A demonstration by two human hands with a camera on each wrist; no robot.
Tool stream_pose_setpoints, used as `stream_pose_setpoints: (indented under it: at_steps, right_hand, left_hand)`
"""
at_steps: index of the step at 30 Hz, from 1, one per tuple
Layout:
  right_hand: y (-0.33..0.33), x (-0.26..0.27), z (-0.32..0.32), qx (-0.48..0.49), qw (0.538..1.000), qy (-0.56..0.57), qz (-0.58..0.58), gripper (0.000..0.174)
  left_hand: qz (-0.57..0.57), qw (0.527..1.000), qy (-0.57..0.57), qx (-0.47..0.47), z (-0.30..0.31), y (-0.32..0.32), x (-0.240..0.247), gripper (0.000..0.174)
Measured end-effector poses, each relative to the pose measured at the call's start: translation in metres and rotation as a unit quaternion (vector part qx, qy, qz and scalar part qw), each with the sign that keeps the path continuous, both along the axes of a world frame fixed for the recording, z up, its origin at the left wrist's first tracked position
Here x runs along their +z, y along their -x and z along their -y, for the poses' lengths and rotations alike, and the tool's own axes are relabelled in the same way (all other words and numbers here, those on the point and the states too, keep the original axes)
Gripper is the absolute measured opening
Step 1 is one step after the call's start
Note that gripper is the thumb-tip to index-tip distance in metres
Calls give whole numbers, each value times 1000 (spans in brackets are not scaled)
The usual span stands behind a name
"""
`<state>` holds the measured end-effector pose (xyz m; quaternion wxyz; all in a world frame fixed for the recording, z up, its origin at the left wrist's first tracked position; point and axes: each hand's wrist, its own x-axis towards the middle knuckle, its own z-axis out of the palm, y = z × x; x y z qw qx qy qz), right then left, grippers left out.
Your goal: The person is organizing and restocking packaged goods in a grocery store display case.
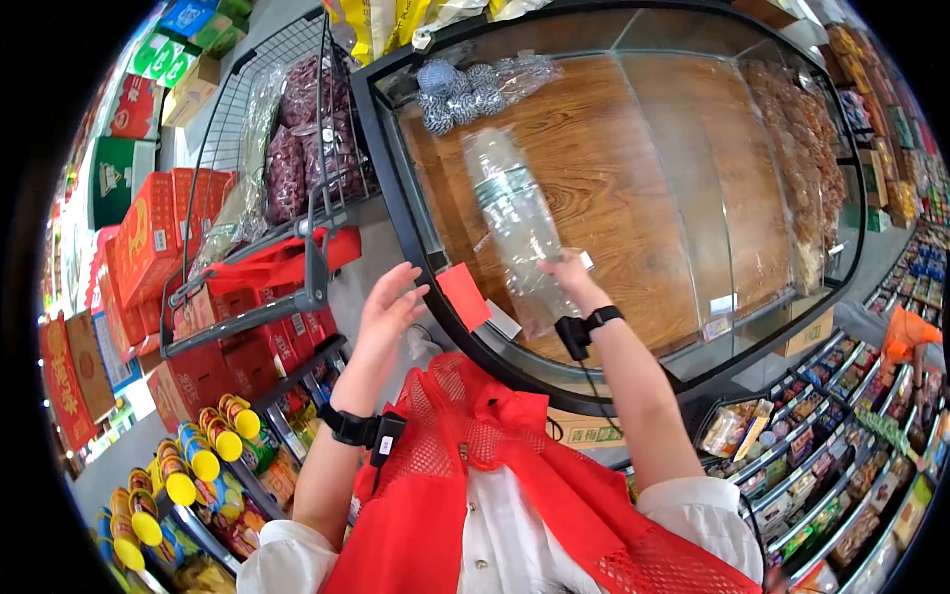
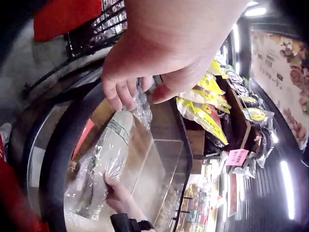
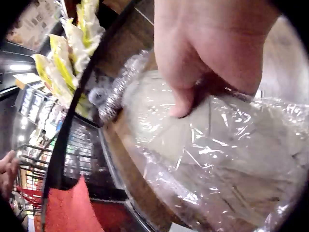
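Note:
A long clear plastic bag [image 1: 510, 203] with pale, greenish-white contents lies in the display bin [image 1: 604, 129]. Green print runs across the bag's upper part in the head view. My right hand [image 1: 568, 280] grips the bag's edge near its lower end. In the right wrist view the thumb [image 3: 182, 104] of that hand presses on the shiny plastic, while the other fingers are mostly hidden. Held off to the left, by the bin's dark rim, my left hand [image 1: 388, 305] has loosely bent, spread fingers and nothing in them.
Blue-and-white balls in clear wrap [image 1: 460, 94] lie at the bin's far left, and bags of brown goods [image 1: 807, 158] along its right side. A red card [image 1: 463, 297] sits on the near rim. To the left stands a shopping cart [image 1: 319, 252] with dark red bags [image 1: 312, 139].

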<state>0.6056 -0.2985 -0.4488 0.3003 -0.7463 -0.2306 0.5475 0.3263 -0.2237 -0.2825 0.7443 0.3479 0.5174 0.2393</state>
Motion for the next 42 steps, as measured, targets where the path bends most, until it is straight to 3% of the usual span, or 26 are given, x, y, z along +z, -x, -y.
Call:
stream_pose_setpoints:
  at_steps: [1, 5, 7, 10, 12, 14, 15, 18, 20, 22, 23, 25, 27, 28, 29, 30, 36, 37, 38, 42]
  right_hand:
    - [15, -23, 4, 77, 995, 24, 50, 36]
    - [50, -48, 3, 119, 992, 19, 42, 35]
    - [72, -63, -2, 43, 996, -71, 23, 35]
    - [93, -71, -27, 16, 994, -108, 23, 36]
    - [100, -67, -40, 25, 995, -76, 55, 35]
    - [108, -58, -49, 61, 985, -27, 161, 33]
    - [107, -66, -52, 100, 982, 13, 159, 40]
    - [112, -12, -62, 139, 959, 97, 227, 54]
    - [117, 14, -59, 124, 913, 4, 388, 68]
    - [113, 13, -52, 97, 873, -142, 457, 61]
    - [112, 6, -50, 98, 872, -143, 457, 61]
    - [111, -19, -44, 227, 906, -172, 313, 48]
    - [109, -44, -41, 230, 906, -214, 284, 42]
    - [110, -36, -45, 232, 904, -254, 255, 37]
    - [109, -27, -47, 168, 957, -179, 153, 34]
    - [106, -26, -51, 169, 957, -181, 153, 34]
    - [94, -25, -52, 169, 921, -262, 234, 29]
    - [94, -23, -50, 198, 956, -168, 134, 28]
    - [97, -23, -46, 204, 955, -173, 131, 28]
    - [109, -26, -25, 182, 950, -207, 146, 28]
  left_hand:
    - [-14, 999, 15, 26, -1, 4, 1, 41]
    - [-31, 998, 8, 51, -1, 6, 3, 40]
    - [-37, 998, 6, 56, -1, 9, 3, 39]
    - [-31, 997, 5, 66, 1, 14, 1, 38]
    - [-36, 997, 1, 66, 2, 17, 4, 38]
    - [-55, 997, -5, 63, 3, 23, 12, 38]
    - [-56, 996, -6, 65, 3, 26, 16, 38]
    - [-88, 992, -91, 1, 2, 36, 39, 38]
    - [-245, 915, -272, -166, -3, 45, 67, 36]
    - [-325, 798, -454, -227, -16, 61, 88, 35]
    - [-345, 780, -478, -211, -24, 73, 94, 36]
    - [-401, 751, -496, -169, -39, 94, 97, 38]
    - [-475, 730, -468, -148, -51, 112, 94, 44]
    - [-511, 708, -459, -163, -53, 123, 87, 45]
    - [-532, 678, -453, -227, -56, 136, 78, 44]
    - [-551, 644, -445, -289, -58, 140, 78, 44]
    - [-518, 701, -416, -260, -69, 152, 76, 29]
    - [-514, 715, -387, -273, -72, 154, 76, 29]
    - [-511, 728, -357, -284, -71, 158, 76, 29]
    - [-523, 689, -436, -248, -52, 163, 72, 31]
